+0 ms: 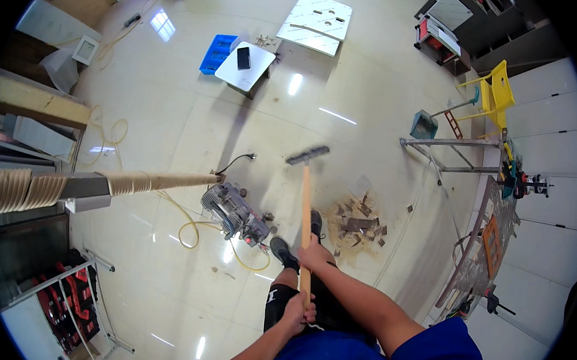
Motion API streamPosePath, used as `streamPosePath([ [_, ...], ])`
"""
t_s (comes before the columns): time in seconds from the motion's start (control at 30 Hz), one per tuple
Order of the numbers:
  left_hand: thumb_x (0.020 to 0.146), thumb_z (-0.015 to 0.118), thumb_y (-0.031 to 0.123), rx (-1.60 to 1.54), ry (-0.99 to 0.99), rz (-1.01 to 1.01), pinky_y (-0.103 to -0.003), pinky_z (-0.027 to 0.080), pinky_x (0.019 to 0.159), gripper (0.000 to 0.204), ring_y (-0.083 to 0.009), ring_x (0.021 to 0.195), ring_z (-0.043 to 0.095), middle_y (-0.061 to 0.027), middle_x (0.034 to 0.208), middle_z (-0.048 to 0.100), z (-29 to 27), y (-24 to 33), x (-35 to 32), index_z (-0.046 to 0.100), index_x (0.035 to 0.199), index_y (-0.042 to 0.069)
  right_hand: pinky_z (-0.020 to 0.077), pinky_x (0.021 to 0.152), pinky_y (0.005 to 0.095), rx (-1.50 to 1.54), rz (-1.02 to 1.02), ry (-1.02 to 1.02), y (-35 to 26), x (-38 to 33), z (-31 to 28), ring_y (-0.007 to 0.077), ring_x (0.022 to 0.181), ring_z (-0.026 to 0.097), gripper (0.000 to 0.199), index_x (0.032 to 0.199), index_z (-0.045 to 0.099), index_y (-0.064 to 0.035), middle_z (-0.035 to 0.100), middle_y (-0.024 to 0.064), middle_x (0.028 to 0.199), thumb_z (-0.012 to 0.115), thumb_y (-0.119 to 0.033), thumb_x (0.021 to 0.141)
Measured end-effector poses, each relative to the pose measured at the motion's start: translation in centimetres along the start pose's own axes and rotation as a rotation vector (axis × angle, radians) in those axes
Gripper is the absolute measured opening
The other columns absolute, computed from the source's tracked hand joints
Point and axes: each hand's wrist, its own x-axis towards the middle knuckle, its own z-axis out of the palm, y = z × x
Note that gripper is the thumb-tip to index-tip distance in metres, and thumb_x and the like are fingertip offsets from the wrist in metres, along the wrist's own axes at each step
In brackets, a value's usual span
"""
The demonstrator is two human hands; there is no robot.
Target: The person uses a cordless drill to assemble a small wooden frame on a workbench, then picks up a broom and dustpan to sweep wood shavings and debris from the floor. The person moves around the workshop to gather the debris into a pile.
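Note:
A push broom [307, 201] with a pale wooden handle and a dark, blurred head slants away from my body over the tiled floor. My left hand [298, 313] is wrapped round the lower end of the handle. Farther up, my right hand [315, 254] grips the same handle. The broom head [307, 155] is ahead of my feet, at floor level as far as I can tell. To its near right lies a heap of wood scraps and sawdust [359, 225], close to my right shoe [316, 223]. My left shoe [283, 252] stands beside the handle.
A grey compressor [232, 213] with a yellow hose [194, 237] sits left of my feet, beside a rope-wrapped post [161, 184]. Ahead are a small white table [260, 61], a blue bin [215, 54] and white panels [316, 25]. A workbench [477, 250] and yellow chair [498, 94] stand right.

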Motion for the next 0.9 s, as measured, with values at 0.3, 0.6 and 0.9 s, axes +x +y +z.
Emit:
streamPosePath([
  [0.3,0.099,0.043,0.049,-0.168,0.013,0.355,-0.027,0.023,0.034,0.04,-0.0108,0.035,0.032,0.0042,0.047,0.033,0.3,16.6,12.8,0.048,0.074,0.019,0.0503,0.083,0.0514,0.046,-0.332,-0.036,-11.6,15.9,6.8,0.0476,0.095,0.062,0.048,0.129,0.041,-0.0057,0.064,0.0307,0.098,0.054,-0.021,0.085],
  [0.6,0.1,0.035,0.055,-0.098,0.084,0.384,-0.023,0.022,0.037,0.048,-0.0075,0.039,0.03,0.0066,0.053,0.035,7.6,22.3,19.7,0.047,0.074,0.017,0.052,0.079,0.0514,-0.382,-0.362,-0.021,-13.3,26.8,4.0,0.0458,0.087,0.064,0.058,0.145,0.025,-0.0055,0.065,0.0296,0.094,0.043,-0.026,0.095],
  [0.9,0.089,0.043,0.071,-0.138,0.121,0.195,-0.027,0.033,0.037,0.061,-0.0134,0.04,0.039,0.0002,0.055,0.039,4.1,-4.1,16.3,0.047,0.085,0.011,0.0498,0.076,0.0556,-0.555,-0.216,-0.272,6.2,10.5,2.0,0.0492,0.081,0.063,0.069,0.148,0.01,0.0024,0.065,0.0323,0.087,0.042,-0.026,0.094],
])
